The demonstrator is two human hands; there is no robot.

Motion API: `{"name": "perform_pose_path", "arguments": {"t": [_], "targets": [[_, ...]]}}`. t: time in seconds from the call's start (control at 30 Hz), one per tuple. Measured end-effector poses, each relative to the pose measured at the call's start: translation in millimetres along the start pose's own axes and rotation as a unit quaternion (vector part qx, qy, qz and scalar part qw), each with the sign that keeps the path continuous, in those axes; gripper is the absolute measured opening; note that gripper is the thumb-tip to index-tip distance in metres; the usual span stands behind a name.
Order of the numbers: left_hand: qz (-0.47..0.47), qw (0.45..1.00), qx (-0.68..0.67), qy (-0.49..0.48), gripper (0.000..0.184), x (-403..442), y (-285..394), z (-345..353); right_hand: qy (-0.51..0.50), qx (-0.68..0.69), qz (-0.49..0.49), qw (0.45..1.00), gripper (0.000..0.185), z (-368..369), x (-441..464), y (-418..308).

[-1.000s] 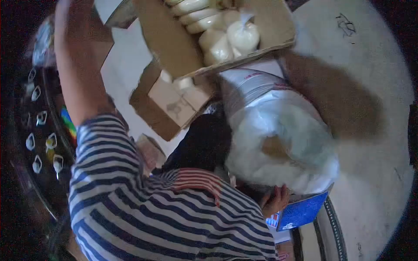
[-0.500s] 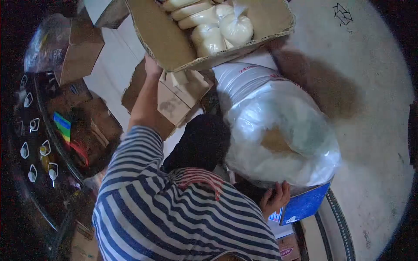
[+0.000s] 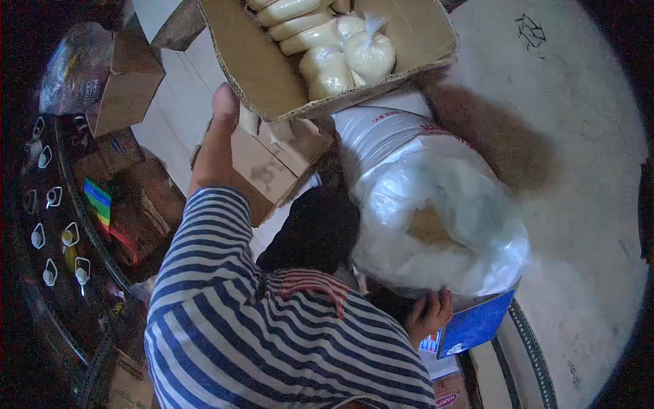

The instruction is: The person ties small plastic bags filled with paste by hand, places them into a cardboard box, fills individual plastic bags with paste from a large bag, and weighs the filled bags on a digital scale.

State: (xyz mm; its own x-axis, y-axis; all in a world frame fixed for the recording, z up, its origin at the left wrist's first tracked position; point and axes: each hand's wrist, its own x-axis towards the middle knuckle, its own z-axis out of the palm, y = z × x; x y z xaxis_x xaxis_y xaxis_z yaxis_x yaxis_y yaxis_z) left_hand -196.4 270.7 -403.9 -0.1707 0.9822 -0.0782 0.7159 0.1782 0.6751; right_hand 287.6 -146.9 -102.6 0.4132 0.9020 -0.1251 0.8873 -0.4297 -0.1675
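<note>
My left hand (image 3: 226,103) is against the outer left side of an open cardboard box (image 3: 272,78); its thumb side shows and the other fingers are hidden. Inside the box lie several filled bags, among them a round knotted bag (image 3: 369,53) of pale contents. Below it stands a large white sack (image 3: 392,133) with an open clear plastic liner (image 3: 477,255), and brown material (image 3: 430,223) shows through its mouth. At the liner's lower rim, my right hand (image 3: 433,315) has its fingers curled against the plastic.
A smaller open carton (image 3: 262,167) sits under the box's left part. Beneath the liner is a blue box (image 3: 477,327). Bottles with white handled caps (image 3: 82,271) line the left side. A carton (image 3: 129,82) with a clear plastic bag (image 3: 75,71) stands upper left.
My left arm has come down from the top left, and its hand has reached the box's left side. The box sits slightly higher than a second ago. My right hand stays at the liner.
</note>
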Motion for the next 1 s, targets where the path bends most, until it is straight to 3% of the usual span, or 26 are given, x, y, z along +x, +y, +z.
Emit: {"name": "perform_pose_path", "arguments": {"t": [0.03,0.13,0.2,0.33,0.4,0.5,0.63,0.7,0.73,0.8,0.9,1.0], "targets": [[0.054,0.997,0.063,0.011,0.021,-8.0,5.3,-3.5,-0.017,-0.012,0.005,1.000,0.021,-2.7,-0.5,-0.1],[-0.071,0.997,0.011,0.030,0.018,-35.6,69.6,-39.7,0.012,0.009,0.010,1.000,0.021,2.3,-5.2,-0.8],[0.040,0.991,0.123,0.018,0.018,-53.4,85.9,-57.7,0.016,0.009,0.006,1.000,0.021,-1.6,-7.7,-3.1],[0.093,0.983,0.144,0.063,0.019,-91.0,66.6,-89.5,0.012,0.014,0.012,1.000,0.024,-6.1,-4.0,-9.5],[0.031,0.999,0.034,0.010,0.019,-119.8,96.1,-116.4,0.037,0.026,0.010,0.999,0.026,1.9,-8.0,-2.7],[0.095,0.994,0.007,0.045,0.015,-150.2,139.6,-144.8,0.091,0.049,0.010,0.995,0.033,1.3,-15.8,-8.8],[0.185,0.979,-0.084,0.024,0.011,-180.9,221.5,-202.4,0.221,0.281,0.060,0.932,0.037,3.3,-22.3,-11.8],[0.273,0.945,-0.176,0.030,0.010,-199.9,265.2,-229.3,0.274,0.325,0.019,0.905,0.036,-15.9,-17.0,-26.2],[0.280,0.943,-0.180,0.026,0.010,-207.0,284.3,-241.8,0.268,0.310,-0.012,0.912,0.034,-34.2,-11.6,-38.6],[0.392,0.898,-0.198,0.008,0.010,-222.6,316.8,-262.7,0.230,0.327,-0.098,0.911,0.031,-73.7,-4.6,-71.4],[0.438,0.847,-0.301,-0.026,0.012,-253.7,365.0,-272.5,0.198,0.329,-0.317,0.867,0.033,-115.7,17.3,-120.3],[0.472,0.842,-0.261,-0.022,0.016,-276.8,389.0,-265.7,0.221,0.302,-0.361,0.854,0.043,-137.4,18.8,-176.9]]}}
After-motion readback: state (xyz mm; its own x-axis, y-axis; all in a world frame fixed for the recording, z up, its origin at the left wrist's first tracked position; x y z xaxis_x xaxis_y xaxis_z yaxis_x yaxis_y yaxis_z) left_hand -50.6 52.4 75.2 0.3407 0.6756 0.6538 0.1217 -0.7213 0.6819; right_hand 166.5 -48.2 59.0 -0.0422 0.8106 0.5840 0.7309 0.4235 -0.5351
